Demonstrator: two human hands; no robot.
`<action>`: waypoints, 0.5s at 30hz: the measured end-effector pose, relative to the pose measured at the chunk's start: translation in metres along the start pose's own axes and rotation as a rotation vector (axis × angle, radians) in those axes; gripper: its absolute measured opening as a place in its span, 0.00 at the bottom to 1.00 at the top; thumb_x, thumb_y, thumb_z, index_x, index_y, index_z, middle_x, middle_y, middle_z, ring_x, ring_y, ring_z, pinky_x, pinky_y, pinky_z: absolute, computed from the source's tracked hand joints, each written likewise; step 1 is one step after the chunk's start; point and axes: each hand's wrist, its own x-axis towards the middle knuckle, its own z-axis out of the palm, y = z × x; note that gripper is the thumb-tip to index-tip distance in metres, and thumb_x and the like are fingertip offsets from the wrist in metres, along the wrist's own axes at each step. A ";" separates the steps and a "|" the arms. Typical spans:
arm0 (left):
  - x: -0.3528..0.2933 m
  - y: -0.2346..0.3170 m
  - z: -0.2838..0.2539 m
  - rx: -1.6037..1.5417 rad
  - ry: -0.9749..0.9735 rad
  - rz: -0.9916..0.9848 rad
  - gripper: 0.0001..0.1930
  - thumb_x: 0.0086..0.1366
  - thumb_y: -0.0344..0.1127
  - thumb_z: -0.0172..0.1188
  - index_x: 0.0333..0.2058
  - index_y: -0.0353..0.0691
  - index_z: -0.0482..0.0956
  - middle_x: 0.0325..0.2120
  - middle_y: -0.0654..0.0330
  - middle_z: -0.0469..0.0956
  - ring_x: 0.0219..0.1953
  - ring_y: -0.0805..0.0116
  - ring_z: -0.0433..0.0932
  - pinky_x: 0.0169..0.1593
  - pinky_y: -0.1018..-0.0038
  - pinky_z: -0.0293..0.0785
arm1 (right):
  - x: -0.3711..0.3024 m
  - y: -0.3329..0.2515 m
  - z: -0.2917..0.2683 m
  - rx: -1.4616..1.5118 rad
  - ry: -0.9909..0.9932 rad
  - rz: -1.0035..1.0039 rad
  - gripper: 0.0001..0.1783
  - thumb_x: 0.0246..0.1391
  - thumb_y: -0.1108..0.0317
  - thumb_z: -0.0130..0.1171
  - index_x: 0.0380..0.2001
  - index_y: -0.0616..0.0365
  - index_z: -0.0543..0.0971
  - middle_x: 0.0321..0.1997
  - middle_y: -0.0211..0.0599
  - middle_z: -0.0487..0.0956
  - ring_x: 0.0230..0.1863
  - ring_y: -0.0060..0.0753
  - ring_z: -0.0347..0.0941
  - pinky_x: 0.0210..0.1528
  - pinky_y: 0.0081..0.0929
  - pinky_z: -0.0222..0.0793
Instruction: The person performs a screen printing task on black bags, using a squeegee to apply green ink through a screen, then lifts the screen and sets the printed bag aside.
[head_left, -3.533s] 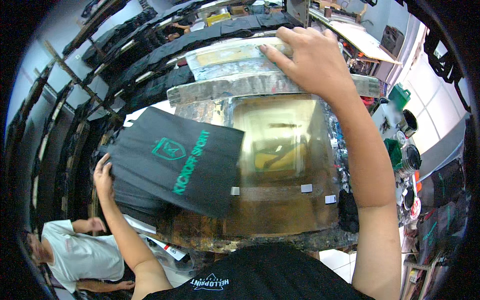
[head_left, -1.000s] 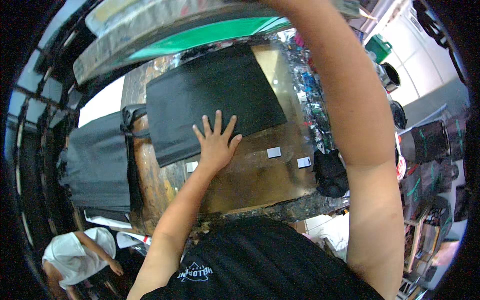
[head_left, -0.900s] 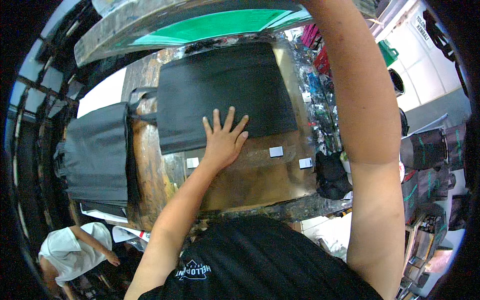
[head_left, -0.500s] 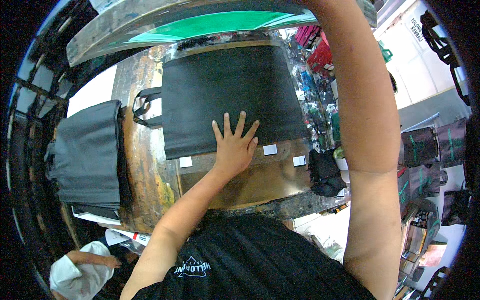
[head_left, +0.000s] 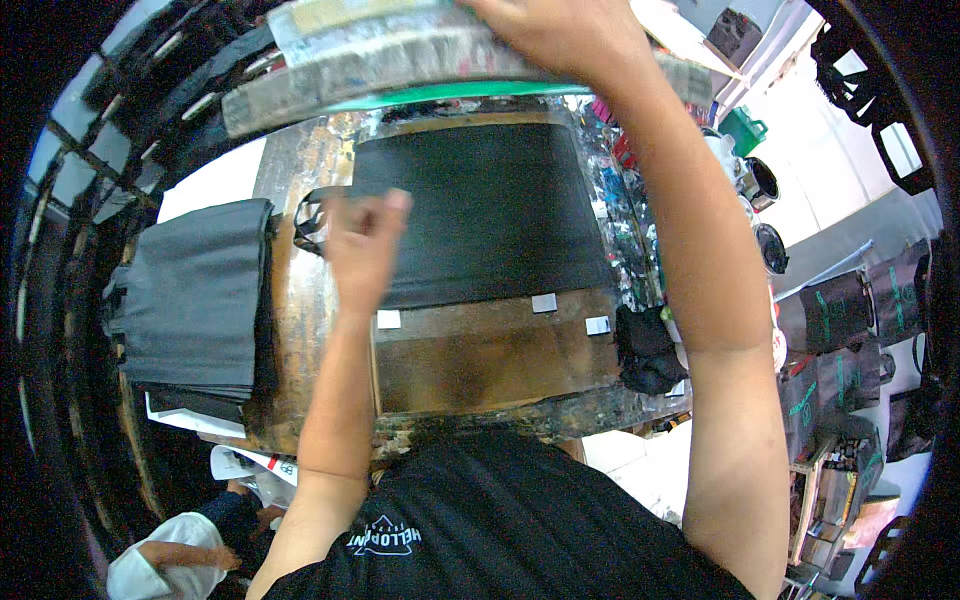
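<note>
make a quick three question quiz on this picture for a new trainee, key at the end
1. True or false: the right hand rests on the stack of bags.
2. Which of these is nearest the left hand?
A) the green jug
B) the handles of the flat black bag
C) the wad of black cloth
3. Fill in the colour: the small tabs by the bag's near edge are ____.

Key
1. False: it is up at the frame beyond the bag.
2. B
3. white
</note>
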 end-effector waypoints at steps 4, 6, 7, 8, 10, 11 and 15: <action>0.024 0.033 -0.077 -0.573 0.024 0.091 0.38 0.63 0.33 0.76 0.68 0.34 0.68 0.45 0.56 0.85 0.43 0.69 0.82 0.49 0.72 0.80 | -0.070 -0.014 0.028 -0.064 0.317 -0.114 0.31 0.66 0.36 0.55 0.47 0.56 0.83 0.38 0.46 0.82 0.45 0.50 0.78 0.48 0.51 0.64; 0.002 0.044 -0.090 -0.353 -0.103 -0.016 0.38 0.60 0.31 0.79 0.67 0.33 0.71 0.47 0.57 0.85 0.46 0.69 0.82 0.52 0.71 0.80 | -0.111 -0.026 0.031 -0.034 0.170 -0.103 0.29 0.64 0.40 0.59 0.48 0.57 0.80 0.40 0.45 0.80 0.48 0.49 0.76 0.50 0.49 0.62; -0.014 0.032 -0.088 -0.100 -0.050 -0.035 0.38 0.54 0.29 0.82 0.63 0.33 0.75 0.48 0.57 0.85 0.49 0.69 0.83 0.56 0.70 0.80 | -0.127 -0.031 0.025 -0.024 0.033 -0.121 0.29 0.62 0.42 0.63 0.50 0.56 0.78 0.41 0.44 0.78 0.50 0.48 0.75 0.51 0.48 0.62; -0.032 0.021 -0.081 -0.116 -0.021 -0.084 0.36 0.51 0.30 0.84 0.58 0.34 0.79 0.47 0.59 0.85 0.48 0.69 0.83 0.55 0.70 0.80 | -0.145 -0.032 0.029 0.015 -0.048 -0.132 0.30 0.58 0.44 0.68 0.53 0.56 0.76 0.42 0.42 0.77 0.50 0.47 0.75 0.51 0.47 0.63; -0.067 -0.006 -0.077 -0.058 -0.045 -0.111 0.35 0.49 0.32 0.86 0.56 0.35 0.80 0.45 0.58 0.87 0.46 0.70 0.85 0.54 0.68 0.81 | -0.173 -0.039 0.049 0.060 -0.234 -0.092 0.33 0.48 0.56 0.77 0.54 0.52 0.73 0.44 0.39 0.76 0.51 0.46 0.74 0.53 0.46 0.62; -0.083 -0.054 -0.080 -0.039 -0.028 -0.144 0.35 0.48 0.32 0.86 0.55 0.34 0.80 0.44 0.57 0.87 0.46 0.68 0.85 0.54 0.68 0.81 | -0.186 -0.040 0.071 0.016 -0.250 -0.091 0.34 0.44 0.60 0.79 0.53 0.50 0.73 0.44 0.38 0.76 0.52 0.46 0.73 0.53 0.46 0.62; -0.120 -0.111 -0.076 0.585 0.032 0.046 0.52 0.43 0.54 0.87 0.64 0.35 0.75 0.50 0.52 0.86 0.51 0.55 0.84 0.59 0.59 0.67 | -0.210 -0.038 0.106 0.134 -0.287 -0.027 0.34 0.44 0.61 0.78 0.54 0.50 0.73 0.45 0.39 0.76 0.53 0.47 0.73 0.51 0.47 0.60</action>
